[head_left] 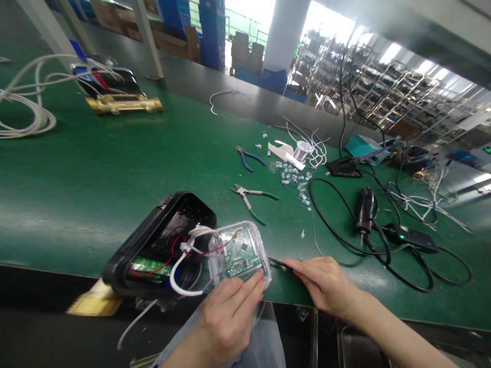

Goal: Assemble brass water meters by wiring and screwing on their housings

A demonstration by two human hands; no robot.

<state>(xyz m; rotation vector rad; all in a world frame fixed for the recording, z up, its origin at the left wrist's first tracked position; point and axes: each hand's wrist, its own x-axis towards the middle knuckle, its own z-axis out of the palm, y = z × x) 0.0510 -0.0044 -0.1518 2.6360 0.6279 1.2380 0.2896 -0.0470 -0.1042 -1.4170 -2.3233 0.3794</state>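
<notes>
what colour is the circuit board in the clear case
The circuit board is green, inside the clear case in the left hand; head view.

Blown-out daylight from the far windows (pixel 330 23), dim near edge, soft shadows, wide-angle curvature, hazy background.

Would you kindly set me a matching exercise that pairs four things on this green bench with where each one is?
Things:
1. clear case
2. black cable
3. blue-handled pliers
4. brass fitting

Places:
a. pinched by the right hand
b. at the far left, near the white cables
c. held in the left hand
d. lying near the solder spool

Pairs: 1-c, 2-a, 3-d, 4-b
</notes>
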